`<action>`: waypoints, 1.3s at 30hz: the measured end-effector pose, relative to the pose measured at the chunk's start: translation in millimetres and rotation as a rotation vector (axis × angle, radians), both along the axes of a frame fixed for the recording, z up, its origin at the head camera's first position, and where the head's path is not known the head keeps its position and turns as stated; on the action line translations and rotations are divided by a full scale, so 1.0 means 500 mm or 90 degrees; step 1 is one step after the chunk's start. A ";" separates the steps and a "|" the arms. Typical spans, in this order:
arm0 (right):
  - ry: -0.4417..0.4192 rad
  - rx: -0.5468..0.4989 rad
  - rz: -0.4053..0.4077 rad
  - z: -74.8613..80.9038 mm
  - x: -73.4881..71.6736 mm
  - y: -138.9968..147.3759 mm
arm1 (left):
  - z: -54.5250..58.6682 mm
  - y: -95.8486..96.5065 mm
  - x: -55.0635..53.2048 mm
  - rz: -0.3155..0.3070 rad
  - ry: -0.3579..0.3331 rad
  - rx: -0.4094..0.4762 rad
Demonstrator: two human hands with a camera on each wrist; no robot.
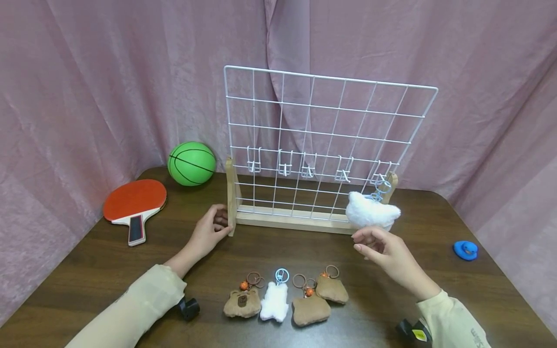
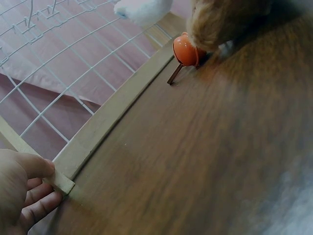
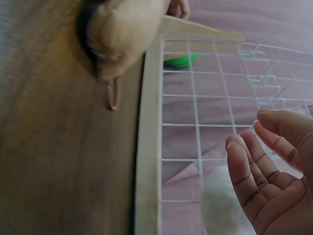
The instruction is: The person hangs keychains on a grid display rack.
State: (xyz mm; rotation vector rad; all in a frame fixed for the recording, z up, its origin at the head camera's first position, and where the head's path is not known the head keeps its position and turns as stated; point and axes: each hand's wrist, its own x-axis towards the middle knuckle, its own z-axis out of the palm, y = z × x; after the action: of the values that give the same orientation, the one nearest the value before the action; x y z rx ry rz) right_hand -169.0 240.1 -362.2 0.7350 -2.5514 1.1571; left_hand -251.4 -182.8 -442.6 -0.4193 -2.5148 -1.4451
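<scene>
Your left hand [image 1: 208,231] pinches the left end of the wooden stand [image 1: 232,193] between thumb and fingers. Your right hand [image 1: 385,249] holds nothing, fingers loosely bent, thumb a bit apart, just under the white plush [image 1: 370,212]. Plush hangs by its blue ring [image 1: 383,181] at the grid's [image 1: 330,78] rightmost hook [image 1: 377,178]. Four keychains [image 1: 274,302] lie on the table [image 1: 278,251], nearer you.

On my head feed I see a green ball [image 1: 192,164] with black lines near the back of the dark wooden table [image 1: 431,232]. Just beside it I make out a red-faced paddle [image 1: 135,200], lying flat. A small blue object [image 1: 465,250] sits near the right edge; pink curtains [image 1: 130,72] hang behind.
</scene>
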 end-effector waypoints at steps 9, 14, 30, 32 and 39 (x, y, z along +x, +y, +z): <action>-0.056 0.013 0.040 -0.039 0.003 -0.014 | 0.002 0.001 0.002 -0.003 0.001 0.002; -0.081 0.054 0.046 -0.054 0.002 -0.018 | -0.001 0.001 0.000 -0.003 0.003 -0.001; -0.139 0.160 0.123 -0.072 -0.023 -0.030 | -0.003 -0.001 0.002 -0.001 0.015 -0.014; -0.139 0.172 0.134 -0.071 -0.026 -0.031 | -0.004 -0.001 0.002 -0.001 0.016 -0.014; -0.135 0.211 0.156 -0.068 -0.031 -0.037 | 0.000 0.001 0.003 0.000 0.014 -0.016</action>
State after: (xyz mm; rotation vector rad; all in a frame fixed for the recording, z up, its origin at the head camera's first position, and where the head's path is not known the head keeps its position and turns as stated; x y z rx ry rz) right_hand -184.4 221.4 -396.1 1.0791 -2.9400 0.9276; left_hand -249.9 -182.4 -442.4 -0.4365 -2.5177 -1.4022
